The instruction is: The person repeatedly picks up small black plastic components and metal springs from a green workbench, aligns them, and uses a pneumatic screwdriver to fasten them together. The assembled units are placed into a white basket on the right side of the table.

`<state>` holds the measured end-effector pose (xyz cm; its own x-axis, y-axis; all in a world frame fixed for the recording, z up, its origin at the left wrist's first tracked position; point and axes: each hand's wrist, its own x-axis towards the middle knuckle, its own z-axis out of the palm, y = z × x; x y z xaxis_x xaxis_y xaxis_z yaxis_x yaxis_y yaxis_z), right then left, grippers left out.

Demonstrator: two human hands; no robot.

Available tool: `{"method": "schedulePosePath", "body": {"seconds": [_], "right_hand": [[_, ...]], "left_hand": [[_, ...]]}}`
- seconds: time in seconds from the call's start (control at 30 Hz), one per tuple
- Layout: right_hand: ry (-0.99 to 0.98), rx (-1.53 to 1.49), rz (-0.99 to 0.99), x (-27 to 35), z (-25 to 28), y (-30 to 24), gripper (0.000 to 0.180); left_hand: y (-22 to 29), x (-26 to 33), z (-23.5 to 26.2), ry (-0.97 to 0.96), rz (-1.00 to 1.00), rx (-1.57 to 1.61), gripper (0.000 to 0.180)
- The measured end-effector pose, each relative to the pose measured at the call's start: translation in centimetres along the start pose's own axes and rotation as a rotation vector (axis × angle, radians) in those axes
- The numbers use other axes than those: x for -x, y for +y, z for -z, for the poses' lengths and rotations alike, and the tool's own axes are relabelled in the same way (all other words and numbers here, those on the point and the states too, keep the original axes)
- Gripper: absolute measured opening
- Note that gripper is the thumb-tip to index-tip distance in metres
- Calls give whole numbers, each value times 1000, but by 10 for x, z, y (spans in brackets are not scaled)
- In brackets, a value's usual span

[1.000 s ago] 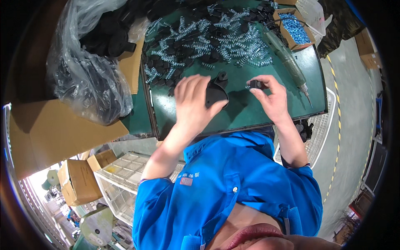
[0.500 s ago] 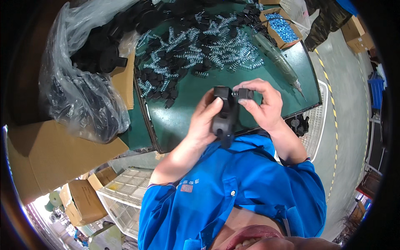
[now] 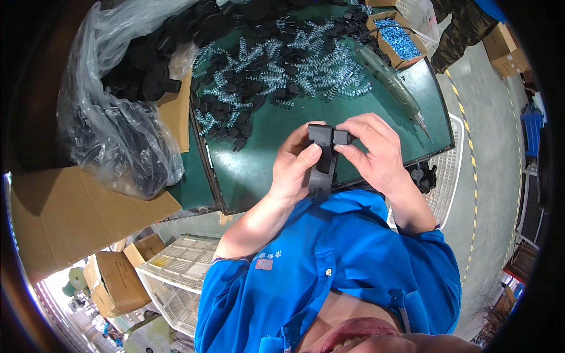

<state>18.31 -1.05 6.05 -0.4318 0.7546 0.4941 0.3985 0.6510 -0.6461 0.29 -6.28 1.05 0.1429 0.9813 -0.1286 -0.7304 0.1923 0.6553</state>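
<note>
My left hand (image 3: 292, 169) is wrapped round a black plastic housing (image 3: 321, 175) with a curved lower part, held upright over the near edge of the table. Between the thumb and fingers of my right hand (image 3: 378, 147) is a small black block (image 3: 341, 137), pressed against the housing's right side. Whether a spring sits between the two parts I cannot see. Beyond my hands, many metal springs (image 3: 335, 72) and small black blocks (image 3: 239, 143) lie in a loose heap on the green tabletop (image 3: 259, 172).
An electric screwdriver (image 3: 391, 85) lies at the right, below a carton of blue screws (image 3: 398, 41). A clear plastic bag of black parts (image 3: 126, 144) and a cardboard flap (image 3: 88, 212) occupy the left. White crates (image 3: 176, 282) stand below the table; one (image 3: 450, 176) holds black parts.
The small black block has moved left, closing the gap to the housing, and now touches its side. The housing is turned slightly, showing its curved opening more plainly.
</note>
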Motion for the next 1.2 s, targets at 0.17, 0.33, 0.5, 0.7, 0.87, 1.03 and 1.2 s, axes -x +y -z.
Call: {"method": "schedulePosePath", "body": {"seconds": [0.17,0.33,0.5,0.7,0.87,1.03,1.2], "right_hand": [[-205,96,-95,-3,29,-12,28],[-332,150,-78,-8,41,-6,24],[107,-56,-17,3,14,0,25],[-159,-6,187,6,14,47,29],[-103,417,359,15,-15,72,25],[-322,491,66,10,-26,81,24],[-491,469,-228,-12,16,75,28]], "left_hand": [[14,-7,-4,-97,-88,-567,45],[20,-7,-12,-101,-60,-709,42],[11,-8,-27,-35,-50,-320,44],[48,-35,-16,-325,-23,-1140,38],[36,-60,1,-386,-175,-1466,34],[18,-67,7,-320,-395,-1715,36],[17,-62,3,-386,-464,-1813,39]]}}
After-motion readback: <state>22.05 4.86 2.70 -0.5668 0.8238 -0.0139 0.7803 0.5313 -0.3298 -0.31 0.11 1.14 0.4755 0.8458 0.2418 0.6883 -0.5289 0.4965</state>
